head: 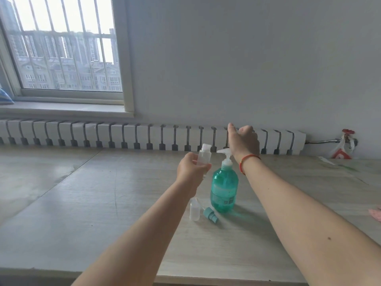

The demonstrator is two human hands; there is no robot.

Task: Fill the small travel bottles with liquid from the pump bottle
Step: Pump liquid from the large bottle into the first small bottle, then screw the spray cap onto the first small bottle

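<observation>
Pale wood-grain desk (103,203) carries everything you need. Your green pump bottle (224,188) stands upright near its middle, nozzle pointing left. Your right hand (243,141) hovers just above the pump head, fingers relaxed and holding nothing, so a downward press looks next. Your left hand (190,169) grips an uncapped clear travel bottle (204,156) upright, its mouth just left of the spout, about level with it. A second small bottle (194,209) and a loose teal cap (210,214) lie nearer you.
</observation>
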